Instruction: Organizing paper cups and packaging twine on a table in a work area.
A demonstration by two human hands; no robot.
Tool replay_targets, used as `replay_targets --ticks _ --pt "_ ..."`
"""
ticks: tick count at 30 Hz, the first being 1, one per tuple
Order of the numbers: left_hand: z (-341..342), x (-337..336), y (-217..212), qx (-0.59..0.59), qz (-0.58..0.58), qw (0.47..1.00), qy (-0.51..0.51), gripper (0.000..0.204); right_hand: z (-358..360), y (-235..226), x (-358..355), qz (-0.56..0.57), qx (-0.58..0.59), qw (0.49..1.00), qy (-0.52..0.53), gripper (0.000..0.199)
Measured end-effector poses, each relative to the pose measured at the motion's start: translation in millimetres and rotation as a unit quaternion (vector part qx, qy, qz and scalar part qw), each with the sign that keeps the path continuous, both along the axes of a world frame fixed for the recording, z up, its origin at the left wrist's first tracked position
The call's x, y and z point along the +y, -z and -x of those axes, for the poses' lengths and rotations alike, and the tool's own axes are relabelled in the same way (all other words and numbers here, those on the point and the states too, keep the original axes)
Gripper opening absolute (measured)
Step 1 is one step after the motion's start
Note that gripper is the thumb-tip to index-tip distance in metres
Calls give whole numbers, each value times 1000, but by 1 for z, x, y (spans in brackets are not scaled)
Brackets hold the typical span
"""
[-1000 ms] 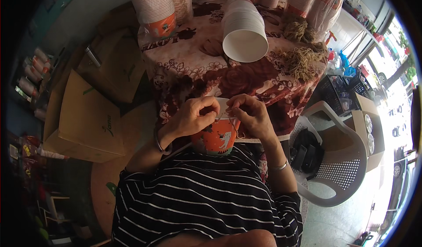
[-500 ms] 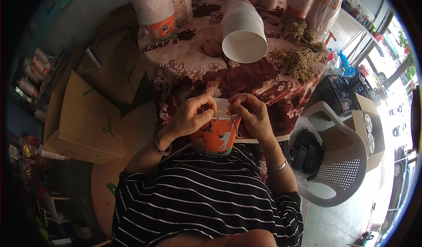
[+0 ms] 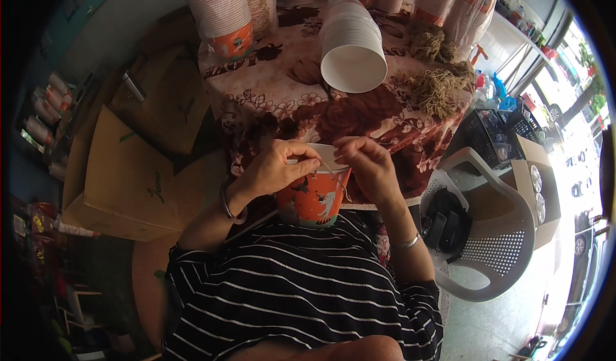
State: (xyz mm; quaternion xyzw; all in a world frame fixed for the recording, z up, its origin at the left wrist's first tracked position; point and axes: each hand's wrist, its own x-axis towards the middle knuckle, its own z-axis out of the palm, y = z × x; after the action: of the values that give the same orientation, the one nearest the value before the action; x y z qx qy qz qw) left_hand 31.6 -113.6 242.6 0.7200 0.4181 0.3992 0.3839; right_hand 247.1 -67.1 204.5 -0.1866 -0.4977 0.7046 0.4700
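An orange paper bucket (image 3: pixel 314 197) with a white inside and a printed figure stands upright against my lap, at the table's front edge. My left hand (image 3: pixel 279 171) is at the left of its rim, thumb and forefinger pinched on a thin tan cord (image 3: pixel 339 180). The cord arcs from those fingertips down the bucket's right side. Over the right part of the rim is my right hand (image 3: pixel 371 167), its fingers bent and thumb and forefinger together. What they hold, if anything, is too small to make out.
A patterned cloth covers the table (image 3: pixel 282 94). On it lie a stack of white paper buckets (image 3: pixel 353 66) and bundles of tan cord (image 3: pixel 439 91); wrapped bucket stacks (image 3: pixel 221 14) stand behind. Cardboard boxes (image 3: pixel 122 175) are at left, a plastic chair (image 3: pixel 491 252) at right.
My right fingertips have shifted slightly away from the cord near the rim. My left fingertips have moved a little right, and the cord now arcs from them. The bucket has stayed in place.
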Motion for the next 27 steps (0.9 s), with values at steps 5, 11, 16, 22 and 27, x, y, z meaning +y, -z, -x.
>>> replay_targets --ticks 5,11,16,22,27 --pt "5 2 4 -40 21 999 -31 14 -3 14 15 154 162 974 -41 19" --pt "6 0 6 -46 32 998 -35 14 -1 14 10 112 125 984 -58 21" --pt "5 0 7 -43 26 998 -40 14 -4 -1 1 24 -58 998 -17 27" --pt "-3 -8 -1 -10 15 999 -45 14 5 -17 -18 -58 -174 983 28 25" --pt "-5 -11 -1 8 -7 999 -44 15 12 -10 -25 -71 -147 985 48 15"
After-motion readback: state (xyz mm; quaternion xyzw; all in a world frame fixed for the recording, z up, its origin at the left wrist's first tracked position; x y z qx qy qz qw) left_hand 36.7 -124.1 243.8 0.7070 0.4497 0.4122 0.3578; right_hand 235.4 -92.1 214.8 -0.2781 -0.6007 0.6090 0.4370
